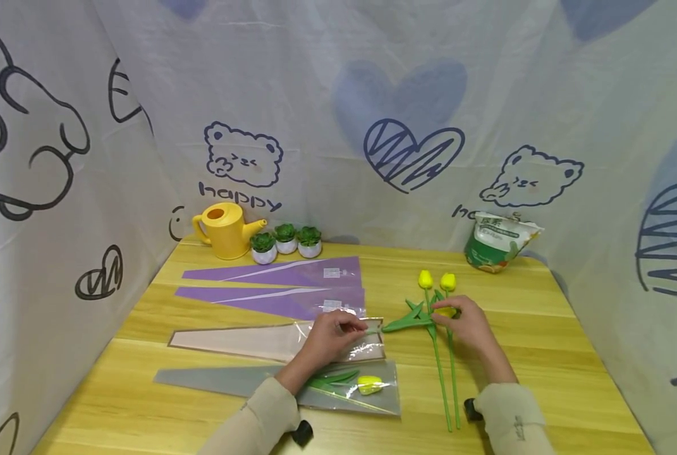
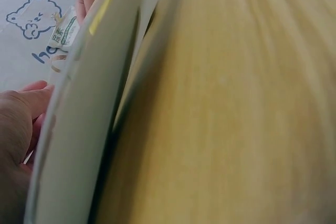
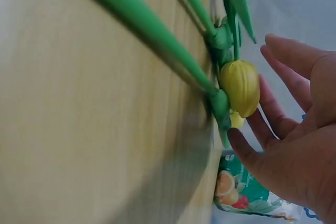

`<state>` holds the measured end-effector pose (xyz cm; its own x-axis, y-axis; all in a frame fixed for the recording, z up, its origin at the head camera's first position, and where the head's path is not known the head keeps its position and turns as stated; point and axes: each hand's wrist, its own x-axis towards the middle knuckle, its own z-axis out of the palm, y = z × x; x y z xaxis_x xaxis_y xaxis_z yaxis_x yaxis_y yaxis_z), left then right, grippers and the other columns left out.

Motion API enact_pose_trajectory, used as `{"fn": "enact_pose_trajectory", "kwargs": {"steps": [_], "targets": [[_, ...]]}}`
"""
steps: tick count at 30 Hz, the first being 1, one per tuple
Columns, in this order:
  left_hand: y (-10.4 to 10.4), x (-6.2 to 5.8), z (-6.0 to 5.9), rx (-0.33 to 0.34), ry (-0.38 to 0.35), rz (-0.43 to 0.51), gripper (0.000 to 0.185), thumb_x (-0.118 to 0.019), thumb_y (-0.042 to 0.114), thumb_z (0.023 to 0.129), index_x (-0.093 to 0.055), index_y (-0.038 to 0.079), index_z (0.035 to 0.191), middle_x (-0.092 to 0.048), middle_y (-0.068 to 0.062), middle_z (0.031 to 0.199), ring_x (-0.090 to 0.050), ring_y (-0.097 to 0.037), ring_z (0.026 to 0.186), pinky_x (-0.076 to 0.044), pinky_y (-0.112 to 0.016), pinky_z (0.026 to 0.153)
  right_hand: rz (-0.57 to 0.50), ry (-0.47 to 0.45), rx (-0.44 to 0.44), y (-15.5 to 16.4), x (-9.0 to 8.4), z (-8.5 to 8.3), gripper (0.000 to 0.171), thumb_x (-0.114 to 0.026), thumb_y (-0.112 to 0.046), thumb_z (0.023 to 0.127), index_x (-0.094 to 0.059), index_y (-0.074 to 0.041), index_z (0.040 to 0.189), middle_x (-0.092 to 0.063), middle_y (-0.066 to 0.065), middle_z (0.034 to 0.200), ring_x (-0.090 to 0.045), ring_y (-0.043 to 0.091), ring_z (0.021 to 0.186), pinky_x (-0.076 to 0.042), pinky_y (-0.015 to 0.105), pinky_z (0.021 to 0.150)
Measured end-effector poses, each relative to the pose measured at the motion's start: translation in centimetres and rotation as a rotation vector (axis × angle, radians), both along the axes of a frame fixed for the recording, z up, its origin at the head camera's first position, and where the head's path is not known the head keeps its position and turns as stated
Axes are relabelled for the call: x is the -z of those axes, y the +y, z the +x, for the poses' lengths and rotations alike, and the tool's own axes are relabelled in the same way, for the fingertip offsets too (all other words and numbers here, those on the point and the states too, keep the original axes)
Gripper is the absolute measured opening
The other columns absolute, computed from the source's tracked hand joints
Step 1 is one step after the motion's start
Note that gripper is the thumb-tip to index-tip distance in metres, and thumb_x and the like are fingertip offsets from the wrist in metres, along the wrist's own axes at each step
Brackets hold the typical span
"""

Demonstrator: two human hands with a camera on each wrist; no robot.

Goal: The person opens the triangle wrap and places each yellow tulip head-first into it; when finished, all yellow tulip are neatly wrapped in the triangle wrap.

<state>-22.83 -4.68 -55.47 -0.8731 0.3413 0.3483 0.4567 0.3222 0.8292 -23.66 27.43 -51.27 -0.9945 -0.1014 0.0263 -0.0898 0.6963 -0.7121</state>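
Note:
My left hand (image 1: 332, 335) pinches near the mouth of a pale pink wrapping sleeve with a brown border (image 1: 236, 339). In the left wrist view, that thumb and the fingers meet at the sleeve's edge. My right hand (image 1: 466, 322) is around the yellow head of an artificial tulip (image 3: 240, 88), its fingers spread and mostly straight, with fingertips right at the bloom. This tulip's green leaves (image 1: 403, 323) point left to the sleeve's mouth. Beneath lie two more yellow tulips (image 1: 425, 279) with long stems toward me.
A grey sleeve (image 1: 219, 378) nearer me holds a yellow tulip (image 1: 370, 385). Two purple sleeves (image 1: 270, 273) lie farther back. Along the back stand a yellow watering can (image 1: 229, 234), several potted succulents (image 1: 286, 239) and a green-white bag (image 1: 494, 243).

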Motion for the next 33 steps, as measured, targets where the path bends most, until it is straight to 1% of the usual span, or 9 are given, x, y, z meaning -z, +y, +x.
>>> {"fn": "enact_pose_trajectory", "kwargs": {"steps": [4, 8, 11, 16, 21, 24, 27, 30, 33], "targets": [[0.0, 0.0, 0.1, -0.008, -0.004, -0.005, 0.014, -0.083, 0.002, 0.084, -0.082, 0.009, 0.096, -0.078, -0.004, 0.090, -0.068, -0.011, 0.079, -0.057, -0.022, 0.074, 0.074, 0.055, -0.041, 0.1, 0.7, -0.6, 0.021, -0.077, -0.015, 0.094, -0.078, -0.008, 0.113, -0.065, 0.021, 0.124, -0.056, 0.043, 0.121, -0.042, 0.063, 0.106], [0.0, 0.0, 0.1, -0.008, -0.002, -0.002, 0.014, -0.084, 0.002, 0.084, -0.082, 0.009, 0.095, -0.078, -0.004, 0.090, -0.067, -0.011, 0.079, -0.057, -0.022, 0.073, 0.120, 0.091, -0.052, 0.2, 1.4, -0.8, 0.011, -0.078, -0.014, 0.093, -0.080, -0.011, 0.103, -0.065, 0.019, 0.122, -0.053, 0.041, 0.119, -0.041, 0.062, 0.104], [0.0, 0.0, 0.1, -0.005, 0.000, 0.004, 0.014, -0.084, 0.001, 0.084, -0.082, 0.009, 0.095, -0.078, -0.005, 0.090, -0.068, -0.011, 0.079, -0.057, -0.022, 0.074, 0.147, 0.111, -0.056, 0.3, 1.7, -0.9, 0.008, -0.078, -0.013, 0.092, -0.081, -0.012, 0.100, -0.065, 0.019, 0.120, -0.051, 0.040, 0.116, -0.042, 0.060, 0.100], [-0.1, 0.1, 0.1, -0.005, 0.005, 0.004, 0.015, -0.084, 0.001, 0.084, -0.082, 0.009, 0.096, -0.078, -0.004, 0.090, -0.068, -0.011, 0.079, -0.057, -0.022, 0.073, 0.186, 0.131, -0.074, 0.1, 1.9, -0.9, 0.007, -0.078, -0.012, 0.092, -0.080, -0.013, 0.099, -0.063, 0.016, 0.114, -0.051, 0.041, 0.113, -0.044, 0.059, 0.096], [-0.1, 0.0, 0.1, -0.010, 0.008, -0.002, 0.015, -0.084, 0.002, 0.083, -0.082, 0.010, 0.096, -0.078, -0.004, 0.090, -0.068, -0.012, 0.079, -0.057, -0.022, 0.073, 0.205, 0.126, -0.092, -0.1, 1.8, -1.0, 0.006, -0.079, -0.013, 0.092, -0.080, -0.013, 0.097, -0.062, 0.012, 0.109, -0.054, 0.038, 0.110, -0.045, 0.059, 0.098], [-0.1, -0.1, 0.1, -0.012, 0.002, -0.004, 0.015, -0.084, 0.002, 0.084, -0.082, 0.010, 0.096, -0.078, -0.004, 0.090, -0.068, -0.011, 0.079, -0.057, -0.022, 0.073, 0.212, 0.146, -0.115, 0.0, 1.7, -1.0, 0.004, -0.080, -0.012, 0.091, -0.079, -0.014, 0.095, -0.062, 0.009, 0.105, -0.057, 0.034, 0.105, -0.047, 0.057, 0.096], [-0.1, 0.0, 0.0, -0.012, -0.001, -0.005, 0.015, -0.084, 0.004, 0.084, -0.082, 0.011, 0.096, -0.078, -0.003, 0.090, -0.067, -0.010, 0.079, -0.057, -0.022, 0.074, 0.209, 0.185, -0.143, 0.2, 1.7, -1.1, 0.005, -0.081, -0.010, 0.089, -0.079, -0.015, 0.090, -0.064, 0.007, 0.101, -0.059, 0.032, 0.101, -0.048, 0.056, 0.095], [-0.1, 0.0, 0.0, -0.008, 0.004, 0.000, 0.015, -0.084, 0.005, 0.084, -0.082, 0.012, 0.097, -0.078, -0.003, 0.090, -0.067, -0.009, 0.079, -0.057, -0.022, 0.074, 0.208, 0.207, -0.178, 0.5, 1.7, -1.3, 0.009, -0.080, -0.009, 0.090, -0.077, -0.016, 0.086, -0.066, 0.006, 0.101, -0.061, 0.033, 0.104, -0.048, 0.058, 0.098], [-0.1, 0.1, -0.1, -0.006, 0.012, 0.004, 0.014, -0.084, 0.006, 0.084, -0.082, 0.012, 0.098, -0.078, -0.003, 0.090, -0.067, -0.008, 0.079, -0.057, -0.022, 0.074, 0.214, 0.198, -0.214, 0.8, 1.7, -1.3, 0.011, -0.079, -0.008, 0.091, -0.075, -0.017, 0.085, -0.066, 0.005, 0.103, -0.059, 0.032, 0.106, -0.048, 0.057, 0.099]]}}
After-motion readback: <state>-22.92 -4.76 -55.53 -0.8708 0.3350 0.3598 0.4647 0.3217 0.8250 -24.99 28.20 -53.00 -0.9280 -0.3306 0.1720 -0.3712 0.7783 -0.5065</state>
